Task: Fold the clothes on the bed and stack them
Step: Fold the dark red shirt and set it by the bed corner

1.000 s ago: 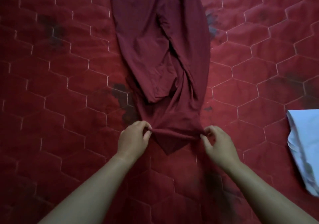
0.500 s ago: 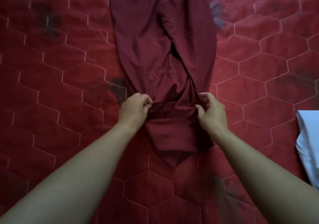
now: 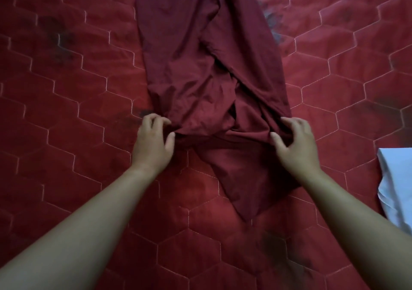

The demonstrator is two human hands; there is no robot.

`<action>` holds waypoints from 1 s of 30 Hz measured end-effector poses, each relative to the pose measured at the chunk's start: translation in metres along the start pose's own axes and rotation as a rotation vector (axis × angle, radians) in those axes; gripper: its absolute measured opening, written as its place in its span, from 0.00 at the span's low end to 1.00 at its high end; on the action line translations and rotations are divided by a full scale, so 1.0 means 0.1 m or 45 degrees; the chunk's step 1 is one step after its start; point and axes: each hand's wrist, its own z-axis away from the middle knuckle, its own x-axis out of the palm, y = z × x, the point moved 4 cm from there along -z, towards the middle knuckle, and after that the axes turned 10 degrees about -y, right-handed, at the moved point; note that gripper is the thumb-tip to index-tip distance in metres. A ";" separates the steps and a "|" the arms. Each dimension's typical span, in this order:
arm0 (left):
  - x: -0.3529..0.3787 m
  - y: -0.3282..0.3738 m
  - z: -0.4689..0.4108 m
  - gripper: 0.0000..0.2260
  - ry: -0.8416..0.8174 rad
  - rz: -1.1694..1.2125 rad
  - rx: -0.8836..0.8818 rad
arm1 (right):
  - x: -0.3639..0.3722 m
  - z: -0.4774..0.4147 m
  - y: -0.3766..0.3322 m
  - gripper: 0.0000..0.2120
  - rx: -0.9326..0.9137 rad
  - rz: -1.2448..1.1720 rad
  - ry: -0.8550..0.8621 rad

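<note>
A dark maroon garment (image 3: 200,66) lies lengthwise on the red quilted bed cover (image 3: 66,111), wrinkled. Its near end has been brought up over the middle, and a pointed flap (image 3: 243,178) trails toward me. My left hand (image 3: 153,142) sits at the left end of the bunched fold, thumb and fingers apart and just touching the cloth. My right hand (image 3: 294,142) is at the right end of the fold, fingers spread and loosely over the fabric, not pinching it.
A white folded cloth (image 3: 396,178) lies at the right edge of the bed. The cover has hexagon stitching and several dark smudges (image 3: 60,37). Bare cover stretches to the left and near me.
Both hands carried the garment's near edge away from me up over its middle. Their tight pinch has loosened and the fingers have spread.
</note>
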 end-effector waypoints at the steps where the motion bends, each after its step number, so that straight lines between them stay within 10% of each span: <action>1: 0.03 0.07 0.00 0.17 -0.010 0.014 0.041 | 0.08 -0.02 -0.09 0.23 -0.044 -0.014 -0.056; 8: 0.39 0.42 -0.14 0.24 -0.328 0.005 0.237 | 0.52 -0.01 -0.20 0.18 -0.085 0.172 -0.336; 13: 0.35 0.37 -0.03 0.08 -0.182 0.155 0.147 | 0.39 0.15 -0.04 0.05 -0.116 0.002 -0.215; 25: 0.08 -0.14 0.69 0.07 -0.095 0.197 -0.041 | -0.21 0.65 0.43 0.11 0.108 -0.098 0.069; 30: -0.02 -0.03 0.74 0.04 -0.062 0.287 -0.103 | -0.13 0.56 0.15 0.12 0.070 -0.204 -0.190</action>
